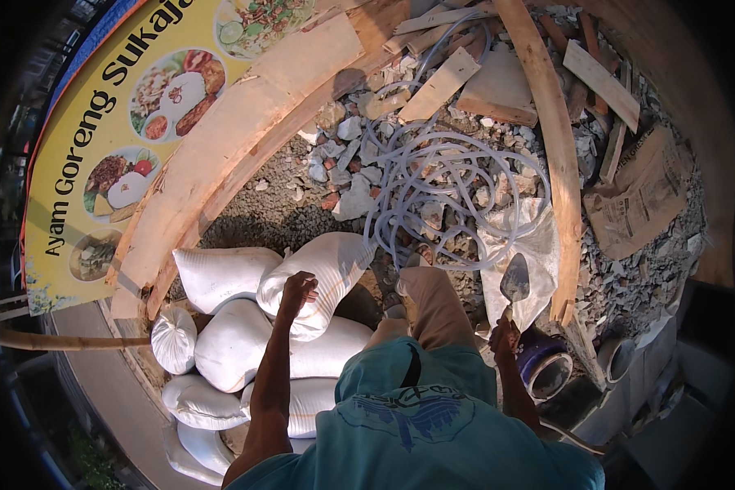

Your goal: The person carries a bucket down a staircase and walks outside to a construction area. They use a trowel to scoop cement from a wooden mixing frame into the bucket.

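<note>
In my right hand (506,333) is the handle of a trowel (515,278), its grey blade pointing away from me. The blade is over a whitish plastic sheet or sack (498,237) lying on the rubble. My left hand (300,294) is raised with its fingers curled in, and nothing shows in them. Below it is a plump white sack (327,265), one of several stuffed white sacks (233,343) piled at my left. From this view I cannot tell whether the hand touches the sack.
Clear hose (449,188) lies tangled on broken rubble (351,155) ahead. A long plank (547,147) crosses at the right, near a torn paper bag (641,192). A purple bucket (539,351) stands beside my right arm. Boards (245,122) edge the left, below a yellow banner (98,106).
</note>
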A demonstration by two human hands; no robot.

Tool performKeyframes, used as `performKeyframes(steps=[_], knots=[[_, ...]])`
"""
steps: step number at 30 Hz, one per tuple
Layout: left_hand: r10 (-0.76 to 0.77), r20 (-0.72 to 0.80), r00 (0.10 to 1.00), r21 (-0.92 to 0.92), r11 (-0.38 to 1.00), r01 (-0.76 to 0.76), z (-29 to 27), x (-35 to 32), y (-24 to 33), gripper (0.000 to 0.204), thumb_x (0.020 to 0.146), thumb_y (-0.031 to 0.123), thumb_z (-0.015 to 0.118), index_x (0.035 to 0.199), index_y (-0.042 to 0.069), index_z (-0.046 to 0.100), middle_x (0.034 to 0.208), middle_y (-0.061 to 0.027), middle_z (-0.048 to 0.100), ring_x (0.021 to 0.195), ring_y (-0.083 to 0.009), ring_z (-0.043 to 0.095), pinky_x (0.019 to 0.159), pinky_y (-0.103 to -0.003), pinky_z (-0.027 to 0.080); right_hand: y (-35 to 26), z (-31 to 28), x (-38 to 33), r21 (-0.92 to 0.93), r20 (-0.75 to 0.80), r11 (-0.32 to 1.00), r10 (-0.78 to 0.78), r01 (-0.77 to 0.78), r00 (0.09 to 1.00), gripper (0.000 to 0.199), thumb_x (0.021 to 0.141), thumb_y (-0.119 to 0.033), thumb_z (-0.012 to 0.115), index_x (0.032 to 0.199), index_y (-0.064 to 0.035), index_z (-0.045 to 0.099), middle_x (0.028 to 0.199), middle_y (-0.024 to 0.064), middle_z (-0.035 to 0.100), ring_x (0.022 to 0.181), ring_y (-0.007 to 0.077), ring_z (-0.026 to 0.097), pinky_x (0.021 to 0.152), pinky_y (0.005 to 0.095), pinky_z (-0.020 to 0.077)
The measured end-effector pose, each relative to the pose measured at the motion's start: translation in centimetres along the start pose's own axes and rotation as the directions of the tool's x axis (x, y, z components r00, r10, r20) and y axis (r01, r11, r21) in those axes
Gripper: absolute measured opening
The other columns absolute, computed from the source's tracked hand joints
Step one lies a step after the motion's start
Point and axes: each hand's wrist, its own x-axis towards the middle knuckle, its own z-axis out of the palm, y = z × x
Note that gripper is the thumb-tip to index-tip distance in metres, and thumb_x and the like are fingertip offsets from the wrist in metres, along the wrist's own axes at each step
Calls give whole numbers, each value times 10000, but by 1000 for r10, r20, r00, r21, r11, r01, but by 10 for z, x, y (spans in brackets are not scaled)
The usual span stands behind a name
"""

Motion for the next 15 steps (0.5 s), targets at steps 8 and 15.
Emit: performKeyframes(steps=[8, 15], knots=[[-23, -153, 988, 179, 982, 50, -15, 36, 63, 254, 815, 155, 595, 996, -23, 583, 771, -102, 626, 624, -176, 647, 521, -278, 530, 14, 29, 40, 41, 5, 990, -132, 132, 991, 339, 884, -366, 564, 691, -125, 425, 491, -5, 452, 347, 83, 423, 315, 237, 339], [158, -5, 987, -14, 987, -158, 40, 55, 118, 248, 834, 178, 598, 1002, -5, 585, 825, -80, 620, 648, -148, 627, 549, -264, 521, -62, 88, 50, -79, 54, 945, -313, 317, 948, 218, 863, -168, 538, 685, -138, 416, 522, -38, 415, 410, 46, 374, 376, 222, 288]])
